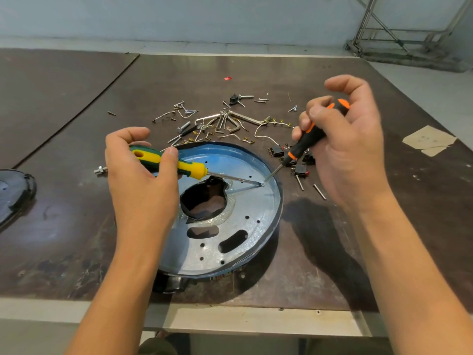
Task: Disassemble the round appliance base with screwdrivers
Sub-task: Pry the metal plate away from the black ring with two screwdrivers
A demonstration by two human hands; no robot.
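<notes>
The round appliance base (252, 216), a silvery metal disc with a dark rim, holes and a large ragged central opening, lies on the brown table. My left hand (139, 180) grips a yellow-and-green screwdriver (179, 163) laid almost flat, its shaft reaching right across the disc. My right hand (343, 149) holds a black-and-orange screwdriver (311, 135) between fingertips, slanting down to the left. Both tips meet at one small screw (263, 184) near the disc's right rim.
Several loose screws, bolts, hex keys, wires and terminals lie scattered behind the base (220, 121). Small black switches (299, 171) and two long screws (319, 192) sit right of it. A dark round part (14, 193) lies at the left edge. The table's front edge (230, 319) is close.
</notes>
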